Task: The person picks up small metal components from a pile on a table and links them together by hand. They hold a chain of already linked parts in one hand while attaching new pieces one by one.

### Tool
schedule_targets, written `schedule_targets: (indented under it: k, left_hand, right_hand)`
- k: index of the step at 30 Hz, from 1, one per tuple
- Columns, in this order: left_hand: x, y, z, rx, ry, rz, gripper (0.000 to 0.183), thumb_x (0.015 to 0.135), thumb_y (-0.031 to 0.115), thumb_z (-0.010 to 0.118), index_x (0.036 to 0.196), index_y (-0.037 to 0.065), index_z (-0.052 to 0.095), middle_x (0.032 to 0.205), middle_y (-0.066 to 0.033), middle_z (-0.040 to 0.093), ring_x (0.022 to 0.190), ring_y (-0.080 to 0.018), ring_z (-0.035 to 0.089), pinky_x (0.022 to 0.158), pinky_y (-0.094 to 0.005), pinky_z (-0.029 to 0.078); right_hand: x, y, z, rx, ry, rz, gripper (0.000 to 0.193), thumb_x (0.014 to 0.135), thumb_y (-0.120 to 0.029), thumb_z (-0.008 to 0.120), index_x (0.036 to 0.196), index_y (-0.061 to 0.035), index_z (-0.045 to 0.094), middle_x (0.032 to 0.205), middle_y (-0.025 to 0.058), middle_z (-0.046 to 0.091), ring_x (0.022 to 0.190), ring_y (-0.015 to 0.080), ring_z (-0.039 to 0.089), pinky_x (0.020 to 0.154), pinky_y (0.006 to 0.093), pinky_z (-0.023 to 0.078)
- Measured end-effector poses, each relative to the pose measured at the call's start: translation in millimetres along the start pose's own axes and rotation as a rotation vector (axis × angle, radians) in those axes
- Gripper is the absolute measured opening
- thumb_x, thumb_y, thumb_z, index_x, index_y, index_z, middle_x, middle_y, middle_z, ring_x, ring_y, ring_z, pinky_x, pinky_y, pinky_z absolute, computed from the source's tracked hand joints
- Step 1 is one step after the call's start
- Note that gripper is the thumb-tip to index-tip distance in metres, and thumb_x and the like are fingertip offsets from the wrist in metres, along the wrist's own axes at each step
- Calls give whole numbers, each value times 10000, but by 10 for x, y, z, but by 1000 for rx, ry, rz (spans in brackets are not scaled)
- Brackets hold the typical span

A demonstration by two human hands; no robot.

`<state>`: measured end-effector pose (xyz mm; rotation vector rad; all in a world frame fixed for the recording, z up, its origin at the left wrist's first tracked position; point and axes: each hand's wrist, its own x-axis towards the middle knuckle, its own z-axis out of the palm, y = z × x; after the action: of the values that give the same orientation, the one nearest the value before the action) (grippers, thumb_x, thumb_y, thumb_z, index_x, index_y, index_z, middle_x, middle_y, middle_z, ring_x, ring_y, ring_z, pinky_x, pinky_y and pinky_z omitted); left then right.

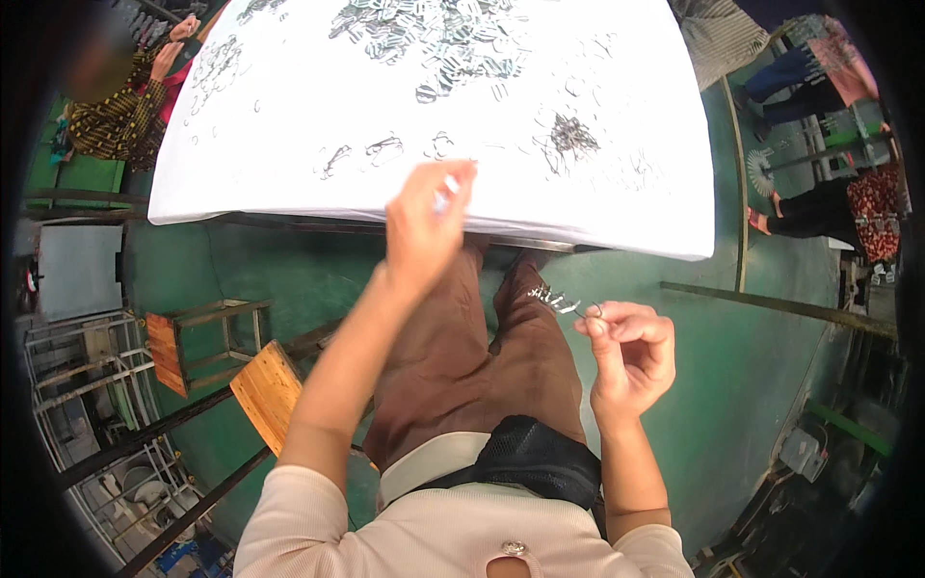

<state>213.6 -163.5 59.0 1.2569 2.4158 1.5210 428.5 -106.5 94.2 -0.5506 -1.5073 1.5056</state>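
My left hand (424, 226) is raised over the near edge of the white-covered table (385, 197), thumb and fingers brought together in a pinch. Motion blurs the fingertips, and whatever they hold cannot be made out. Lower and to the right, above my right leg, my right hand (631, 352) is closed on a thin wire hook (581, 312) between thumb and forefinger. Several small shiny metal pieces (552, 298) hang along the wire's far end. On the table, small metal pieces (383, 146) lie in loose clusters just beyond my left hand.
A large heap of shiny metal pieces (443, 43) covers the table's far middle, with a dark tangle of thin pieces (570, 135) at right. Wooden-topped stools (265, 390) stand at left. A person in a patterned top (116, 120) works at far left; other people are at right.
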Motion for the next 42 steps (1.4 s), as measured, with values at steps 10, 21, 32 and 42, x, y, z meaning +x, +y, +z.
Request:
schedule_targets:
  k: [10,21,32,42]
  left_hand:
    - [1260,-1153,-126,509,-271,172,228,786,87,627,1011,56,644,918,-85,660,779,-229,604,709,-324,490]
    - [1287,-807,-97,-460,-330,-673,170,862,179,607,967,45,617,852,-8,630,781,-110,611,636,-221,468]
    - [374,359,-109,-582,-634,-505,175,880,126,573,999,4,610,787,-15,572,611,-69,530,593,-202,482]
    - [-12,912,-200,-534,-675,-359,140,834,29,606,960,-20,568,867,-46,592,740,-62,553,609,-191,476]
  right_hand:
    - [46,39,-19,-90,-25,14,179,783,109,621,816,-6,487,860,151,611,747,170,620,688,288,544]
    - [37,48,-11,-54,-41,14,170,784,121,603,817,1,486,838,140,606,763,169,607,714,284,527]
    - [57,58,-2,-74,-78,29,124,794,139,556,814,23,516,897,128,613,803,135,615,696,239,533]
    - [109,139,36,-173,-81,-24,144,793,131,566,812,-4,518,881,92,623,778,110,616,660,227,526]
